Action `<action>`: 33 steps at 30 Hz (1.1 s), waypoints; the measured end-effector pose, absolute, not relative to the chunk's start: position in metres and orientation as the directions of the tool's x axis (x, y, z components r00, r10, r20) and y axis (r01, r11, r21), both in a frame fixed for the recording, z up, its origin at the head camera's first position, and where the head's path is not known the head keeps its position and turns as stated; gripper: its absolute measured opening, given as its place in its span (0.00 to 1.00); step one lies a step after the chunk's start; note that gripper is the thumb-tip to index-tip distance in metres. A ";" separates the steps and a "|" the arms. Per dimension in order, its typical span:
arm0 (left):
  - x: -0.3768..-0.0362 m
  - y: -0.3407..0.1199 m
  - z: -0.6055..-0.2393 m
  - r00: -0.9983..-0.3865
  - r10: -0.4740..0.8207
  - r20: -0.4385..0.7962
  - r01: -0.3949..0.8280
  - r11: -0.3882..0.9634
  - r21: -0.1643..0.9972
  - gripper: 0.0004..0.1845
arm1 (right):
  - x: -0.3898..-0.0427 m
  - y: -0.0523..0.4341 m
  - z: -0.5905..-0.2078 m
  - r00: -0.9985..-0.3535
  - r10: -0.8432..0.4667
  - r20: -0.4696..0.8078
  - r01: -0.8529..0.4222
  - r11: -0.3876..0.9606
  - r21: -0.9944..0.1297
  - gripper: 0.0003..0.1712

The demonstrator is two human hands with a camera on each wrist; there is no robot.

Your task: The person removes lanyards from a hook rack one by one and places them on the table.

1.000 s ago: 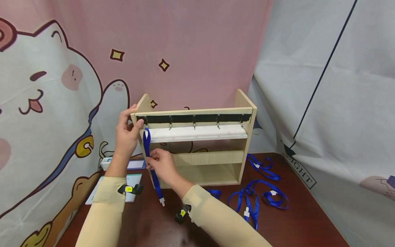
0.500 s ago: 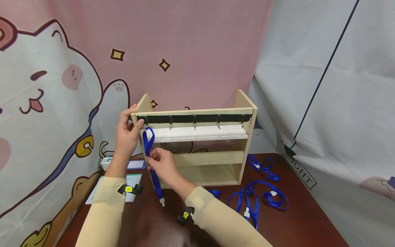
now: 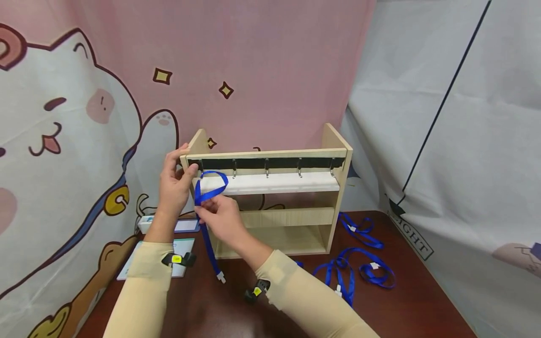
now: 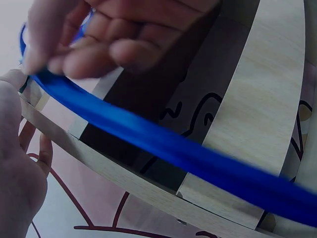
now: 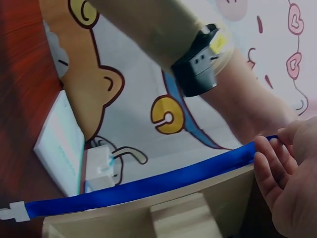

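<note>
A flat, woven blue lanyard loops up to the leftmost of 5 small metal hooks, its white clip end dangling near the table. The right hand pinches the strap; the left hand grips the pale wooden rack. Judged: hanging in progress; next, seat the loop and let go.

The right hand has risen toward the centre-left of the frame, nearer the hook rail. The blue lanyard, previously hanging as a narrow strip, now bulges into a wide loop spreading rightward. Its white clip end remains lower, slightly shifted.
</note>
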State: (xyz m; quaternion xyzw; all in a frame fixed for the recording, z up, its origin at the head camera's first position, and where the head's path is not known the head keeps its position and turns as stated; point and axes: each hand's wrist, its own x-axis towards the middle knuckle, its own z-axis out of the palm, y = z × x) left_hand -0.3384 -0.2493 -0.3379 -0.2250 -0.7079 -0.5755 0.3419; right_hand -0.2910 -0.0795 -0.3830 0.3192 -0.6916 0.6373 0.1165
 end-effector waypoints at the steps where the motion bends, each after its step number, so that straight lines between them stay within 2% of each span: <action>1: -0.338 -0.249 -0.338 -0.667 -0.076 0.741 0.711 0.233 0.663 0.22 | -0.291 -0.079 -0.381 -0.760 -0.299 0.577 -0.601 -0.016 -0.799 0.04; 9: -0.338 -0.248 -0.338 -0.672 -0.071 0.737 0.712 0.211 0.670 0.23 | -0.286 -0.077 -0.358 -0.684 -0.341 0.645 -0.673 -0.046 -0.738 0.05; 19: -0.335 -0.246 -0.336 -0.696 -0.081 0.714 0.691 0.197 0.696 0.24 | -0.282 -0.075 -0.337 -0.653 -0.360 0.666 -0.698 -0.056 -0.714 0.06; 28: -0.311 -0.233 -0.319 -0.705 -0.069 0.706 0.690 0.164 0.705 0.24 | -0.275 -0.071 -0.326 -0.623 -0.375 0.686 -0.717 -0.075 -0.693 0.05; 33: -0.313 -0.235 -0.322 -0.711 -0.075 0.699 0.679 0.185 0.710 0.25 | -0.268 -0.065 -0.322 -0.591 -0.390 0.706 -0.741 -0.080 -0.666 0.05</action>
